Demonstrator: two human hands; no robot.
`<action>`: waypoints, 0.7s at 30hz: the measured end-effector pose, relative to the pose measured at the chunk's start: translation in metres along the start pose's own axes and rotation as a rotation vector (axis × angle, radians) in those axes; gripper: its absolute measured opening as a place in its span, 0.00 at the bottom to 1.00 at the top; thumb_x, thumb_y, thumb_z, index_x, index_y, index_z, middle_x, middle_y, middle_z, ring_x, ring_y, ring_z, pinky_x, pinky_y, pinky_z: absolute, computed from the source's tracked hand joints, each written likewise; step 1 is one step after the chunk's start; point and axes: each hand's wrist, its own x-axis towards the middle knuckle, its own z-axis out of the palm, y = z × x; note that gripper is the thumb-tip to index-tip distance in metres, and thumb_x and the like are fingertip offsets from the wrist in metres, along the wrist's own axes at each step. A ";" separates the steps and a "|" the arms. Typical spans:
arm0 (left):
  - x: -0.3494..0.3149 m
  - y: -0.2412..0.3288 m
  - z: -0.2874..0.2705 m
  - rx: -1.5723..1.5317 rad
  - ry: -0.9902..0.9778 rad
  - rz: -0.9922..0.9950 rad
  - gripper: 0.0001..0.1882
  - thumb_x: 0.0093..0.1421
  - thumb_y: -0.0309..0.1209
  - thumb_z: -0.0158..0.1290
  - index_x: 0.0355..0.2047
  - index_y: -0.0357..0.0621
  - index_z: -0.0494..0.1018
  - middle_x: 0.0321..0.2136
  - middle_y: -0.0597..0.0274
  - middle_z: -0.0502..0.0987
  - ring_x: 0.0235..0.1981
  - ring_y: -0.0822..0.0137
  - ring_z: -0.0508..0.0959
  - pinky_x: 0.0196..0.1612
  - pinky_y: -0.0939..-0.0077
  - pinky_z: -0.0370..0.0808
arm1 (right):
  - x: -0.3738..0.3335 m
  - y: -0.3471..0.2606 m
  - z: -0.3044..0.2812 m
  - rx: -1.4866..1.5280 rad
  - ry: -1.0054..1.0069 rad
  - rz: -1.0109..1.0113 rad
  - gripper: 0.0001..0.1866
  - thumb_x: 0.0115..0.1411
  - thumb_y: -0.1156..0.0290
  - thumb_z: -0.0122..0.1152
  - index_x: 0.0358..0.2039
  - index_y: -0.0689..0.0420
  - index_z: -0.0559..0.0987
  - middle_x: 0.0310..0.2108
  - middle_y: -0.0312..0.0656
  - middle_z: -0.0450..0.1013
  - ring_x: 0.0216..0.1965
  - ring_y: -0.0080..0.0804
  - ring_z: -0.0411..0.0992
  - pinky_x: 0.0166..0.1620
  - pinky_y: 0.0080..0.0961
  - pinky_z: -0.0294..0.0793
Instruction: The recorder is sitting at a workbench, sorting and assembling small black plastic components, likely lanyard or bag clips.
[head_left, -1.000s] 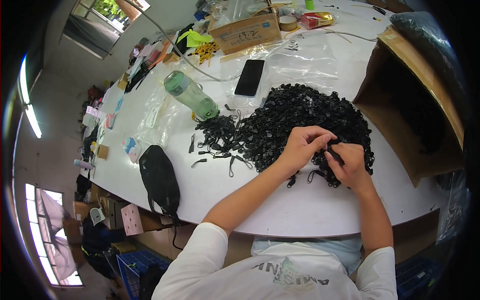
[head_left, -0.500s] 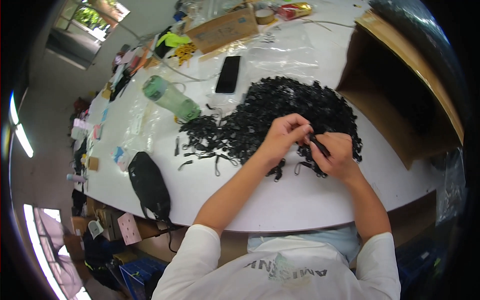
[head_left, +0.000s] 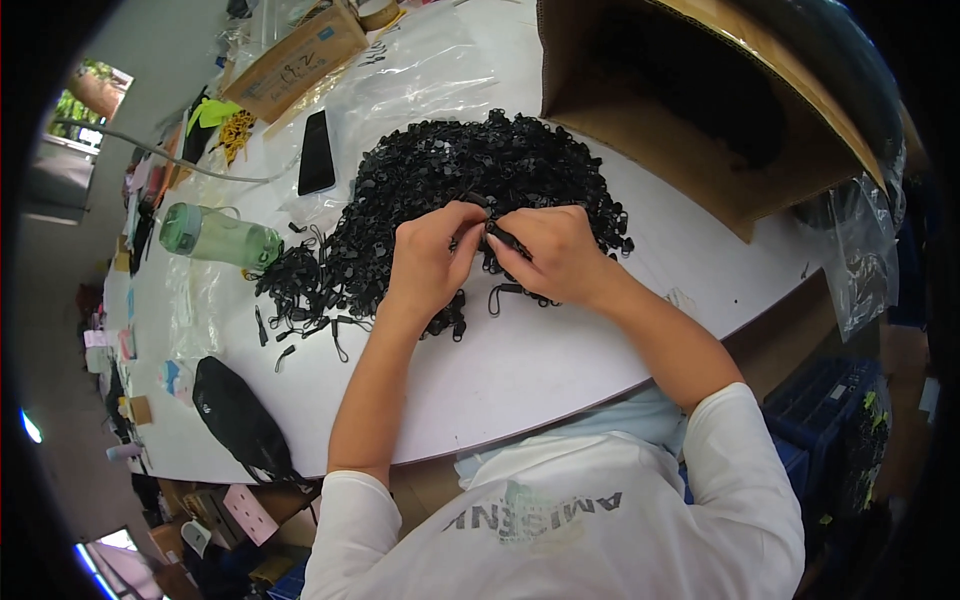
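Observation:
Above the near edge of a dark pile of small black plastic clips [head_left: 440, 165], my two hands meet at the fingertips. My right hand [head_left: 555, 250] is closed around a short black cord-loop strap [head_left: 508, 240], which slants out from under its thumb. The fingers of my left hand [head_left: 432, 255] pinch together at the strap's upper end; a small dark bit shows there, too small and covered to make out. Beside the pile's left side lies a smaller heap of black cord-loop straps [head_left: 290, 285], with several loose ones on the white table [head_left: 500, 390].
A green bottle [head_left: 220, 236] lies left of the heap, and a dark phone [head_left: 316, 155] behind it. A black pouch [head_left: 238, 415] rests near the left front edge. An open cardboard box [head_left: 690, 180] stands at right. Clear plastic bags [head_left: 430, 85] lie behind the pile.
The view has shifted, so the table's things appear further left and the box shows more. My hands stay together over the pile's near edge, still around the black strap.

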 end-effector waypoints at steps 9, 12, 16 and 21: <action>0.002 -0.001 -0.004 0.048 -0.051 0.091 0.09 0.49 0.18 0.57 0.33 0.36 0.74 0.27 0.53 0.78 0.27 0.58 0.80 0.30 0.72 0.76 | 0.002 0.001 -0.001 -0.109 -0.122 0.054 0.08 0.53 0.66 0.59 0.21 0.55 0.73 0.17 0.39 0.71 0.19 0.39 0.73 0.21 0.34 0.71; 0.003 0.004 -0.004 -0.058 -0.055 0.039 0.10 0.50 0.18 0.57 0.34 0.36 0.75 0.28 0.53 0.79 0.28 0.59 0.81 0.32 0.73 0.77 | -0.001 0.003 0.000 -0.152 -0.157 0.083 0.08 0.53 0.66 0.59 0.22 0.55 0.73 0.18 0.39 0.72 0.20 0.40 0.74 0.22 0.35 0.72; 0.004 0.009 0.001 -0.171 -0.061 -0.012 0.09 0.51 0.19 0.57 0.35 0.35 0.76 0.29 0.53 0.79 0.29 0.60 0.81 0.33 0.74 0.77 | -0.003 0.011 0.002 -0.157 -0.148 0.084 0.08 0.53 0.66 0.59 0.22 0.55 0.73 0.18 0.39 0.72 0.20 0.41 0.74 0.23 0.36 0.72; 0.004 0.001 0.004 0.001 0.168 0.019 0.04 0.54 0.21 0.56 0.31 0.35 0.75 0.27 0.58 0.76 0.25 0.67 0.77 0.28 0.76 0.73 | 0.002 0.002 -0.002 -0.137 -0.128 0.112 0.08 0.49 0.69 0.62 0.21 0.58 0.73 0.16 0.42 0.69 0.18 0.44 0.70 0.22 0.37 0.68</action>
